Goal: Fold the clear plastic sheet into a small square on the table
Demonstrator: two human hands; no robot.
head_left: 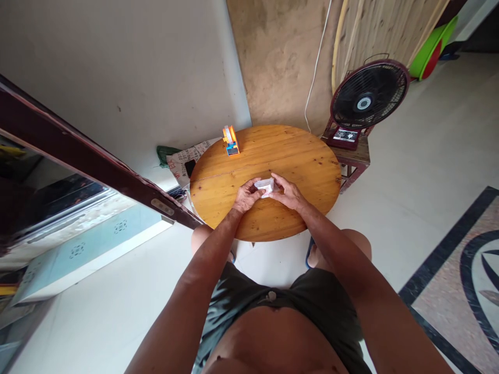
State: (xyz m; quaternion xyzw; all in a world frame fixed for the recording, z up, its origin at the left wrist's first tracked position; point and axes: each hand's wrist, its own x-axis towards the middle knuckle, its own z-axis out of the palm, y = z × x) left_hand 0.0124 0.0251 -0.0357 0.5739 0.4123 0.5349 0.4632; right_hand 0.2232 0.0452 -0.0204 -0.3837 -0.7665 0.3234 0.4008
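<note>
Over the front half of a round wooden table (pixel 288 150), a small whitish, partly see-through packet (pixel 265 186) is held between my two hands. My left hand (pixel 248 196) grips its left end with thumb and fingers. On the other side, my right hand (pixel 287 192) has its fingers and thumb closed on the right end. What lies inside the packet is too small to make out; a pinkish patch shows near its lower edge. Farther back on the tabletop stands an orange and blue tape dispenser (pixel 231 141), apart from both hands.
A dark electric fan (pixel 364 101) stands on a wooden stool (pixel 356 158) right of the table. Behind is a wall with a white cable (pixel 317 62). At left are a dark door frame (pixel 97 169) and a printed sack (pixel 183 163); green and red basins (pixel 431 52) sit back right.
</note>
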